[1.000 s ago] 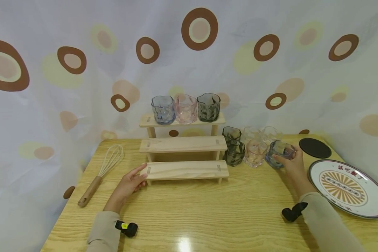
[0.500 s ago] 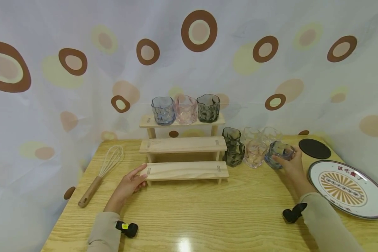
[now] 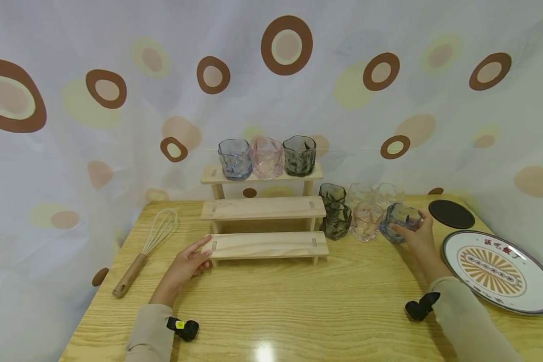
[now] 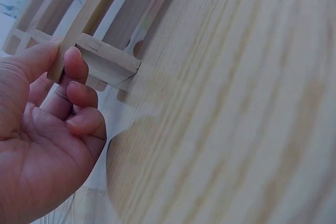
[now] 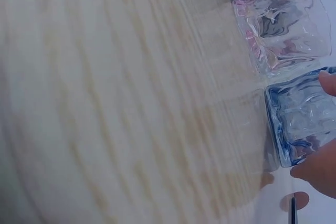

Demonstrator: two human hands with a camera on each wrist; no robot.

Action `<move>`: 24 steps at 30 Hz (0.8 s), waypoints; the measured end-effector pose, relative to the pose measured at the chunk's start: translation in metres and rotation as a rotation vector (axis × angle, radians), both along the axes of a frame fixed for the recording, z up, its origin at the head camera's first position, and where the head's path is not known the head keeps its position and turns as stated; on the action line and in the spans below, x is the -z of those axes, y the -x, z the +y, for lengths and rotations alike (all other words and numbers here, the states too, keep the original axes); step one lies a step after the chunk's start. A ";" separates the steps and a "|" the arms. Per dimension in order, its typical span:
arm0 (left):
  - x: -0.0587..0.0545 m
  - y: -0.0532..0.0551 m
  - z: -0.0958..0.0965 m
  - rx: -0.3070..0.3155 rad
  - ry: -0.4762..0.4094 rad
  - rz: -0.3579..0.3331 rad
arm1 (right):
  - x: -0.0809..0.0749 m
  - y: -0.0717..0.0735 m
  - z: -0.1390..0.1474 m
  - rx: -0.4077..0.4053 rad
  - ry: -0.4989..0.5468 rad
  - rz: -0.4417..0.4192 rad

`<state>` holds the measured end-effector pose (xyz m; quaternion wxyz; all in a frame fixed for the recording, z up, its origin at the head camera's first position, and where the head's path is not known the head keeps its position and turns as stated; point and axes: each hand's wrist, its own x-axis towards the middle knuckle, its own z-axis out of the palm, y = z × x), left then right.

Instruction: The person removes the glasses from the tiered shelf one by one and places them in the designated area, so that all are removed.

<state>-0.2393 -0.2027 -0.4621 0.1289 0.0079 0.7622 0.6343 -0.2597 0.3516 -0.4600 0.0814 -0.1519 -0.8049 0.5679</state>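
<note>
My left hand [image 3: 187, 261] pinches the left end of the lowest board of a three-step wooden display rack [image 3: 267, 245]; the left wrist view shows the thumb on one face of the board [image 4: 71, 40] and curled fingers on the other. On the right, my right hand [image 3: 420, 237] holds a blue glass [image 3: 393, 221], thumb and fingers around its side. In the right wrist view that blue glass [image 5: 299, 116] is beside a pink glass [image 5: 286, 30]. A blue glass [image 3: 235, 161], a pink glass [image 3: 267, 160] and a dark grey glass [image 3: 299, 157] line the top step.
Right of the rack stand two dark grey glasses [image 3: 336, 221], a pink glass [image 3: 365, 221] and clear glasses [image 3: 389, 193] behind. Farther right lie a black round mat [image 3: 451, 213] and a patterned plate [image 3: 536, 281]. A whisk [image 3: 138, 266] lies left. A patterned curtain [image 3: 335, 110] hangs behind.
My right hand and the blue glass have shifted very slightly to the left. The left hand stays at the end of the board.
</note>
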 end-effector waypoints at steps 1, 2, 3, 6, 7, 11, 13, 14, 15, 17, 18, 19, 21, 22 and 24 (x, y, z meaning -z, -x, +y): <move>0.000 0.000 0.000 0.001 -0.002 -0.001 | 0.000 -0.001 0.000 0.004 -0.006 -0.006; 0.001 0.000 0.000 0.001 -0.004 -0.002 | 0.000 -0.001 0.000 0.011 -0.010 -0.012; 0.001 0.000 0.000 0.002 -0.007 -0.003 | 0.000 -0.002 0.000 0.014 -0.016 -0.019; 0.001 0.000 0.000 0.005 -0.010 -0.004 | -0.002 -0.004 0.000 0.017 -0.035 -0.031; 0.001 0.000 0.000 0.006 -0.010 -0.003 | -0.002 -0.005 0.000 0.015 -0.037 -0.029; 0.001 0.001 -0.001 0.010 -0.014 0.004 | -0.008 -0.009 0.001 0.009 -0.069 0.011; 0.001 0.001 -0.001 0.015 -0.014 0.009 | -0.012 -0.010 0.001 0.008 -0.097 0.053; 0.001 0.001 -0.001 0.017 -0.015 0.010 | -0.014 -0.012 0.001 0.010 -0.113 0.074; 0.001 0.000 -0.001 0.019 -0.014 0.012 | -0.017 -0.013 0.001 0.009 -0.130 0.095; 0.002 0.000 -0.001 0.023 -0.010 0.015 | -0.023 -0.014 0.001 0.011 -0.154 0.133; 0.002 0.000 -0.001 0.025 -0.009 0.017 | -0.027 -0.014 0.001 0.012 -0.161 0.150; 0.002 0.000 -0.001 0.026 -0.008 0.019 | -0.030 -0.015 0.000 0.012 -0.169 0.161; 0.003 0.001 -0.001 0.024 -0.007 0.020 | -0.038 -0.016 -0.001 0.002 -0.174 0.187; 0.003 0.001 -0.001 0.023 -0.007 0.021 | -0.042 -0.016 -0.003 -0.003 -0.171 0.206; 0.003 0.001 -0.001 0.017 -0.010 0.022 | -0.051 -0.016 -0.007 -0.027 -0.156 0.232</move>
